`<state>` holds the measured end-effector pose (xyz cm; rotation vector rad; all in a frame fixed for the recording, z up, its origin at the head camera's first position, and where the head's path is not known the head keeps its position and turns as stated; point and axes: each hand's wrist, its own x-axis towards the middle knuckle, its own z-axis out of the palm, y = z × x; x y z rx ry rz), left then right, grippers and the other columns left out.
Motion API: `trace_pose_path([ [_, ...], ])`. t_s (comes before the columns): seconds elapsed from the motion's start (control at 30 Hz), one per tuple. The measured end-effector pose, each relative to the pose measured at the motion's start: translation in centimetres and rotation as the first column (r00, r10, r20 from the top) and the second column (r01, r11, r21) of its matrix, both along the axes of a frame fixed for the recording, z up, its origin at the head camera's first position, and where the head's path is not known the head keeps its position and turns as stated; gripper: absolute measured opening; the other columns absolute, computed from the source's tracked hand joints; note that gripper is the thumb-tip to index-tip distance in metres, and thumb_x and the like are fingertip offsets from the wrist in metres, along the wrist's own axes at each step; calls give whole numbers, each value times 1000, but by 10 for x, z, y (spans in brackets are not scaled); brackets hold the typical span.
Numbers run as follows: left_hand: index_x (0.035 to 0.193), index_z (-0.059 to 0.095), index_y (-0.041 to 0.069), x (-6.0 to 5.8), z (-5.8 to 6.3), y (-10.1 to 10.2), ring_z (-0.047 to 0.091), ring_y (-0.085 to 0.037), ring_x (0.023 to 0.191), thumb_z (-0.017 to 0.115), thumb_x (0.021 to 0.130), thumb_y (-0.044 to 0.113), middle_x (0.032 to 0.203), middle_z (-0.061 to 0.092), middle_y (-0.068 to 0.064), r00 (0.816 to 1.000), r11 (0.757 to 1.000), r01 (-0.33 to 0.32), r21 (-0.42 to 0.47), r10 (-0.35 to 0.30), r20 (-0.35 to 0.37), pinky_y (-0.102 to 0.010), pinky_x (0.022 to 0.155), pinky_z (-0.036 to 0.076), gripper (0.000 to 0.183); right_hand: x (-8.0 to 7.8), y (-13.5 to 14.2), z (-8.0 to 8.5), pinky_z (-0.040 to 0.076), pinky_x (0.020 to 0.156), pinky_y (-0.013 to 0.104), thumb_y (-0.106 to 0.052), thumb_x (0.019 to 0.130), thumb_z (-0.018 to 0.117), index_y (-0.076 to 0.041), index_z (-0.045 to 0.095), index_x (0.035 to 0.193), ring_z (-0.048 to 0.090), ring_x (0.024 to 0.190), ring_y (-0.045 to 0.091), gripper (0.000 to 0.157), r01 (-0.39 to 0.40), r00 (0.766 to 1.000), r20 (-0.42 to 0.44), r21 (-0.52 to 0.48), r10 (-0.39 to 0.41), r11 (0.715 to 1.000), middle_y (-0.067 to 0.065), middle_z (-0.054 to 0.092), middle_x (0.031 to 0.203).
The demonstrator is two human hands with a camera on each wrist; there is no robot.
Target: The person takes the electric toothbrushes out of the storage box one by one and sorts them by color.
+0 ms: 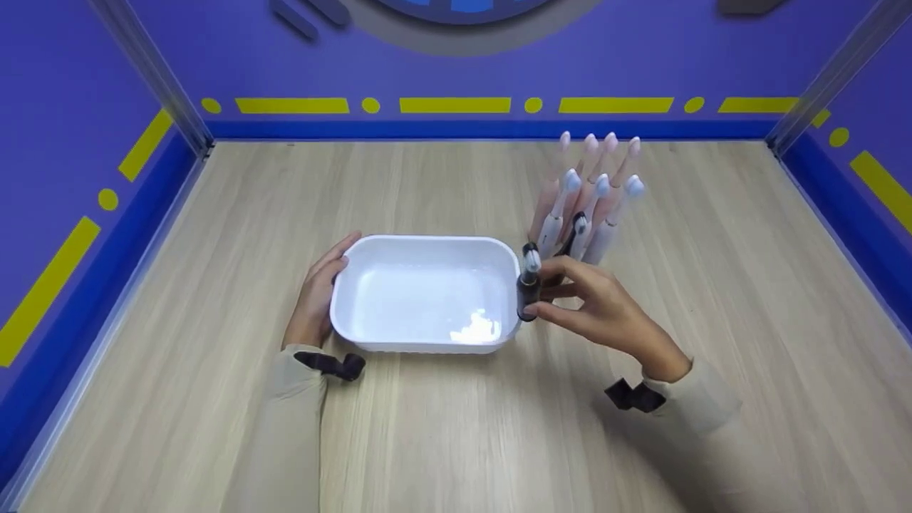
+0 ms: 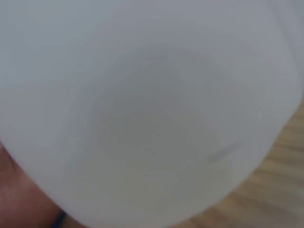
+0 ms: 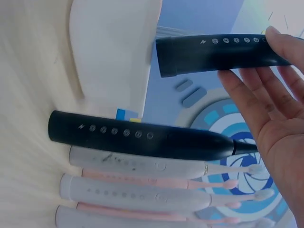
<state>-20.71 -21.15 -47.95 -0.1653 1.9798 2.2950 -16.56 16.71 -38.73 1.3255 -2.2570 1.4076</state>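
Note:
My right hand (image 1: 605, 306) pinches a black electric toothbrush (image 1: 528, 292) between thumb and fingers, upright at the right rim of a white plastic bin (image 1: 427, 242). In the right wrist view, the base of this black electric toothbrush (image 3: 209, 53) is off the table, beside the bin (image 3: 114, 52). My left hand (image 1: 318, 292) rests against the bin's left outer wall with its fingers stretched along it. The bin's blurred wall (image 2: 152, 118) fills most of the left wrist view. Nothing lies inside the bin.
Behind my right hand stand another black electric toothbrush (image 3: 142, 136), several white electric toothbrushes (image 1: 550, 235) and several pink ones (image 1: 545, 199), upright and close together. Blue panels (image 1: 456, 78) border the wooden table (image 1: 427, 427) at the back and sides.

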Motion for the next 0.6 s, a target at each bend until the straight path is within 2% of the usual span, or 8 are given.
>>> trace_pose_path([
  [0.17, 146, 42, 24, -1, -1, -1, 31, -13, 143, 28, 102, 19, 156, 32, 8, 1000, 1000, 0, -7, 0, 0, -34, 117, 28, 47, 0, 9, -2, 58, 77, 24, 14, 72, 74, 6, 58, 111, 65, 95, 4, 43, -21, 1000, 0, -30, 21, 999, 13, 64, 98],
  [0.37, 146, 42, 23, 0, 0, -1, 33, -13, 143, 28, 102, 19, 156, 34, 8, 1000, 1000, -3, -13, 3, 5, -33, 117, 28, 47, -1, 21, -1, 58, 79, 26, 17, 71, 72, 9, 57, 110, 65, 98, 5, 42, -20, 999, 32, -51, 22, 999, 8, 64, 101],
  [0.6, 147, 40, 21, -1, -1, -1, 31, -12, 143, 28, 102, 20, 156, 32, 8, 1000, 1000, 10, -19, -10, -2, -32, 117, 27, 47, -3, 37, -1, 57, 79, 24, 21, 69, 71, 12, 57, 110, 66, 97, 4, 44, -25, 1000, 3, -74, 25, 997, -1, 64, 108],
])
